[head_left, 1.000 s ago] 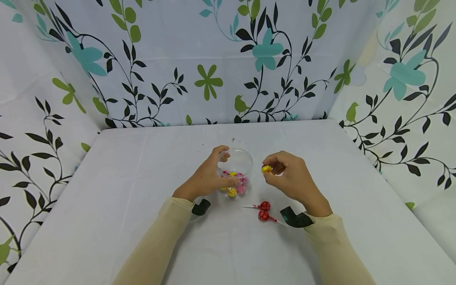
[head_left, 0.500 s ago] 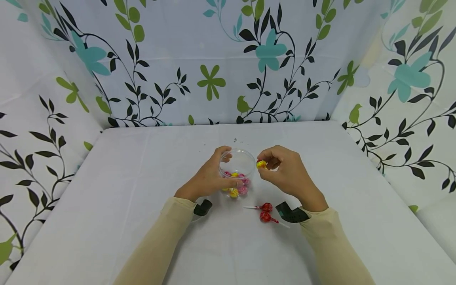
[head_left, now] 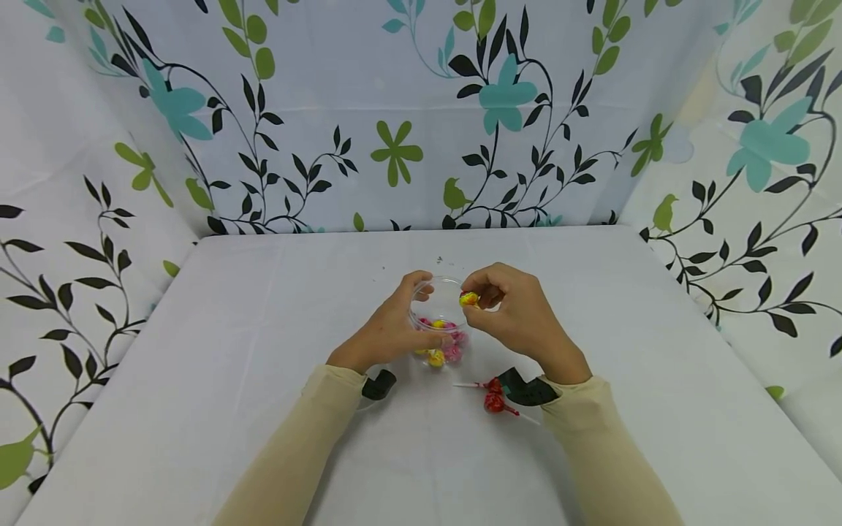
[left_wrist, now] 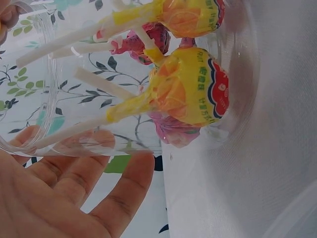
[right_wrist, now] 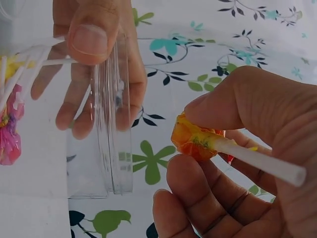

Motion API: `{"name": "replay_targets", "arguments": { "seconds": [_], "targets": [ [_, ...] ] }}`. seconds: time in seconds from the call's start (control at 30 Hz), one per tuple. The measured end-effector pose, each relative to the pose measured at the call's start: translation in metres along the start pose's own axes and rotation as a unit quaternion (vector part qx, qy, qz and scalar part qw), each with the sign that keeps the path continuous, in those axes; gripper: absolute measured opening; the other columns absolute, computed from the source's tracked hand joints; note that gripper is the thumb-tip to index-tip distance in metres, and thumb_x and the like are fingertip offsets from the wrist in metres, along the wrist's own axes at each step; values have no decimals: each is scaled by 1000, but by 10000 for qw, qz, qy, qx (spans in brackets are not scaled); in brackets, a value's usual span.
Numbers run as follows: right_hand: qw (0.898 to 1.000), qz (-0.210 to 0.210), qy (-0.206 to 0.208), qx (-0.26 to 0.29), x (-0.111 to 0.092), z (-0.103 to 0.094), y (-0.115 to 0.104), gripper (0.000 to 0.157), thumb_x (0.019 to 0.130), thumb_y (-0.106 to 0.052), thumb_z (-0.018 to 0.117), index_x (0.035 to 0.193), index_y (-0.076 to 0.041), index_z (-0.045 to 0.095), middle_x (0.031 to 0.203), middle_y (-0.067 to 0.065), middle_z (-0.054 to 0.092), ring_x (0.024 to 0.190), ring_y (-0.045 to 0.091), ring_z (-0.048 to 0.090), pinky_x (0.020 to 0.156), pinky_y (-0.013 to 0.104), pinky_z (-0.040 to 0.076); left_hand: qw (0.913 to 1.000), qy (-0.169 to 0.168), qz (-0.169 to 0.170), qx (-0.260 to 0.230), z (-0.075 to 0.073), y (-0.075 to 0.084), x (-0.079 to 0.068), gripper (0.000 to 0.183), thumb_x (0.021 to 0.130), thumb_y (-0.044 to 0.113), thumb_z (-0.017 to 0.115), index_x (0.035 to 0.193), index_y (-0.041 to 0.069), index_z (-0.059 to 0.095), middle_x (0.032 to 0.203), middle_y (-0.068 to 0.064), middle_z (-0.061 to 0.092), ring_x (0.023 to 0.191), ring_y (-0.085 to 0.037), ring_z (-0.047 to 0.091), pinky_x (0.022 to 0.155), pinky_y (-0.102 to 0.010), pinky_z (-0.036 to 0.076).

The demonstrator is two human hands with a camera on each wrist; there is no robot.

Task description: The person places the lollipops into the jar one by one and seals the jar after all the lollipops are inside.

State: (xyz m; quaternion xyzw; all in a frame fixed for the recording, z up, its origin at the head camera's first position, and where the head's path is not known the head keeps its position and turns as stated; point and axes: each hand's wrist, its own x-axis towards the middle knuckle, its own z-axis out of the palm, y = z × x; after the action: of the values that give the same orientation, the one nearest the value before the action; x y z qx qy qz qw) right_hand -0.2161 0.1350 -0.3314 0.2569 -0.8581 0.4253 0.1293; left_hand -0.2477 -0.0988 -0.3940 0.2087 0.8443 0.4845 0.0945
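Observation:
My left hand [head_left: 388,332] holds a clear plastic jar [head_left: 427,299] around its side, with the thumb in front. Several wrapped lollipops, yellow [left_wrist: 185,87] and pink [right_wrist: 10,134], lie inside near the bottom, their white sticks toward the mouth. My right hand [head_left: 520,314] pinches a yellow lollipop [right_wrist: 193,139] by its wrapped head between thumb and fingers. Its white stick [right_wrist: 267,161] points back toward the palm. In the head view this lollipop is at the jar's right rim; the right wrist view shows a gap between them.
Two red lollipops [head_left: 495,402] lie on the white-covered table [head_left: 263,409], partly under the right wrist's black strap [head_left: 526,387]. A clear curved edge [head_left: 371,405] shows beside the left wrist, mostly hidden. Leaf-patterned cloth [head_left: 296,88] stands behind and at both sides.
My right hand has moved left with the yellow lollipop, up to the jar's rim. The left hand keeps its hold on the jar. The head view has shifted slightly.

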Motion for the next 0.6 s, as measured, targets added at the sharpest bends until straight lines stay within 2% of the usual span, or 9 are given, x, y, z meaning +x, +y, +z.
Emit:
{"name": "replay_targets", "arguments": {
  "seconds": [0.3, 0.6],
  "targets": [
    [9999, -127, 51, 7, 1, 9, 1, 23, 83, 0, 80, 104, -5, 74, 98, 2, 73, 83, 15, 65, 77, 31, 58, 9999, 5, 100, 6, 0, 3, -1, 98, 84, 35, 87, 160, 28, 24, 161, -4, 44, 147, -23, 42, 116, -62, 37],
    [9995, -239, 226, -34, 3, 16, 1, 24, 84, 1, 80, 106, -3, 73, 99, 6, 72, 84, 19, 65, 77, 38, 59, 10000, 49, 43, -64, 0, 3, -2, 99, 84, 37, 89, 158, 31, 24, 160, -3, 45, 148, -23, 41, 116, -63, 36]
  ]
}}
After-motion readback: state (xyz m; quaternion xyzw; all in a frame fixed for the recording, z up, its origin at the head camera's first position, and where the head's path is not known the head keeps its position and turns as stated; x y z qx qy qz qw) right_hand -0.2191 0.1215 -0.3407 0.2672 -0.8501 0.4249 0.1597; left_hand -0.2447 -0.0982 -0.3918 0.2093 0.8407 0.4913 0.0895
